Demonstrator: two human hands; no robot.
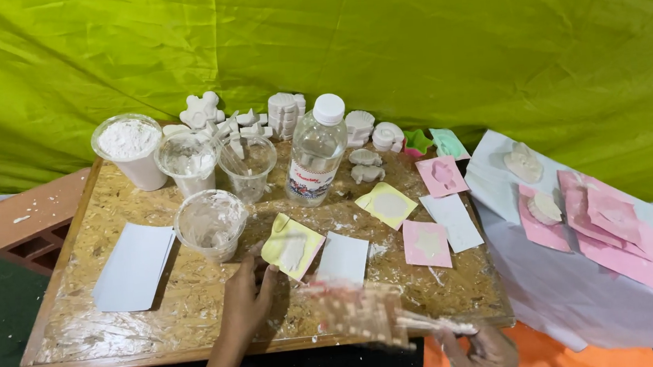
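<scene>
Resting flat on the board, the left hand is touching the yellow mould with spread, empty fingers. The right hand is gripping a blurred bundle of wooden sticks; slower, steadier handling is looking wise.

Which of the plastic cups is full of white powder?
The white plastic cup at the far left corner of the wooden board. It is heaped with white powder; the three clear plastic cups beside it hold only smears or residue.
</scene>
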